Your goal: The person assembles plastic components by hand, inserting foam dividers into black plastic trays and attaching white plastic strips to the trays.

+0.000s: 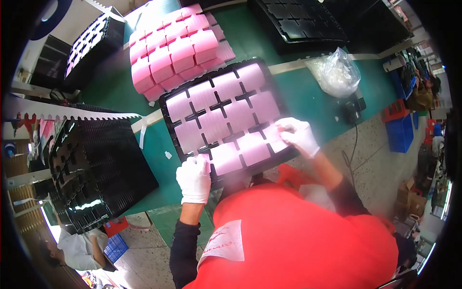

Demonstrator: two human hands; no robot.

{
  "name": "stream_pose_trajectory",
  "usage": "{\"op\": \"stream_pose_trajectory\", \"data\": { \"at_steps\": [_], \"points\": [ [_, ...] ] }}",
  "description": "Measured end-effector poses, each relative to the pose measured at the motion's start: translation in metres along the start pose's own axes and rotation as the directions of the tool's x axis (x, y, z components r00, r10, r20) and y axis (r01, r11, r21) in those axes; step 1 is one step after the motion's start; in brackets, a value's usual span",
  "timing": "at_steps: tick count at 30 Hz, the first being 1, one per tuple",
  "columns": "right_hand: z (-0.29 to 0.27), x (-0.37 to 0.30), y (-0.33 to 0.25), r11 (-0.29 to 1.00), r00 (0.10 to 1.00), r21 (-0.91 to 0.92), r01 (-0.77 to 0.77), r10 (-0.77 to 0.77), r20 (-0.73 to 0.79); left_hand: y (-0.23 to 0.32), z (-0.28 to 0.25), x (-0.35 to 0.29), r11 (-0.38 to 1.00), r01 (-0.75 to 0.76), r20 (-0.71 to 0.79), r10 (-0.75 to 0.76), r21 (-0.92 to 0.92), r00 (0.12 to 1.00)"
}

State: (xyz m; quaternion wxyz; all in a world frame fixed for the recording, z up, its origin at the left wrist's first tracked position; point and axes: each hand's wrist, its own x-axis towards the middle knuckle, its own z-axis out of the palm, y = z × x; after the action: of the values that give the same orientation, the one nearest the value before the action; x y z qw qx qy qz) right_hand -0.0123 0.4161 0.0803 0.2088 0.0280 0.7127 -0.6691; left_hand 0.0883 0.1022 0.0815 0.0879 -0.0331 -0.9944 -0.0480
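A black plastic tray lies tilted on the green table in front of me, filled with rows of thin pink sheets. Dark cross-shaped gaps show between the blocks. Across the row nearest me, the pink sheet on top looks paler than the rest. My left hand, white-gloved, is closed at that row's left end, by the tray's near left corner. At the right end my right hand, also gloved, pinches the sheet's edge. The fingertips of both hands are partly hidden.
Beyond the tray stands a stack of deeper pink notched sheets. Stacked black trays are at left, another black tray at the far right. A clear plastic bag sits on the table's right side. Another person is at lower left.
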Motion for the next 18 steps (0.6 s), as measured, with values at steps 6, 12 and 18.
{"op": "stream_pose_trajectory", "data": {
  "at_steps": [6, 12, 18],
  "points": [
    [0.001, -0.002, 0.004, 0.997, 0.974, 0.012, 0.071, -0.067, -0.216, -0.002, 0.004, -0.004, 0.999, 0.031, -0.040, -0.033, -0.039, 0.999],
    [-0.001, 0.000, 0.025, 0.842, 0.923, 0.538, 0.036, 0.178, -0.340, -0.010, 0.014, -0.018, 0.998, 0.056, -0.125, -0.060, -0.038, 0.990],
    [-0.003, -0.012, 0.012, 0.931, 0.917, 0.342, -0.129, 0.243, -0.317, -0.004, 0.021, -0.028, 0.983, 0.088, -0.211, -0.122, -0.162, 0.970]
  ]
}}
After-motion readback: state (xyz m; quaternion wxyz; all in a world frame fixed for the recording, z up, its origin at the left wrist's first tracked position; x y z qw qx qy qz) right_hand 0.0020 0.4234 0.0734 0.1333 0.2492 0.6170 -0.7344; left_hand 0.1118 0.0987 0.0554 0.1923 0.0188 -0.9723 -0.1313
